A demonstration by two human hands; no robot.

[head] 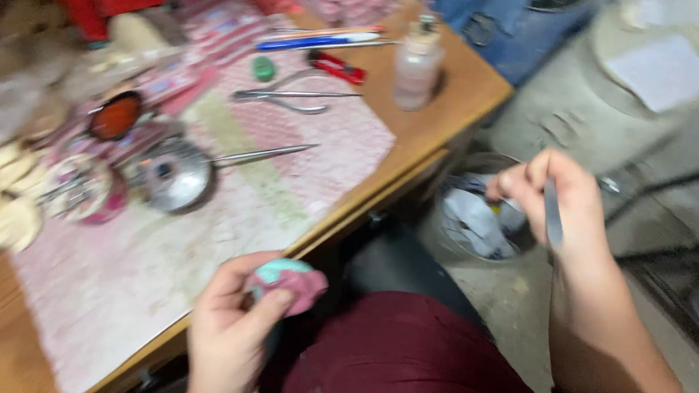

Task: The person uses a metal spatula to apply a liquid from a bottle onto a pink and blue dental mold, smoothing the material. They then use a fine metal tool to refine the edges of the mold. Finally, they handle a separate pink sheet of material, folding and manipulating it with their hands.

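The left hand [228, 329] grips a pink-and-teal lump [287, 282] at the worktop's [452, 87] front edge. The right hand [556, 198], closed on a slim metal tool [552, 214], hangs over a waste bin [474, 220], seemingly discarding scrapings; next, the tool must meet the lump.

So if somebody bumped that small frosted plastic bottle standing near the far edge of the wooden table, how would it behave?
The small frosted plastic bottle stands upright, tall and narrow, so it probably tips easily. Its round body would likely roll, and the wooden table edge is close. It looks like light plastic, so it probably would not break.
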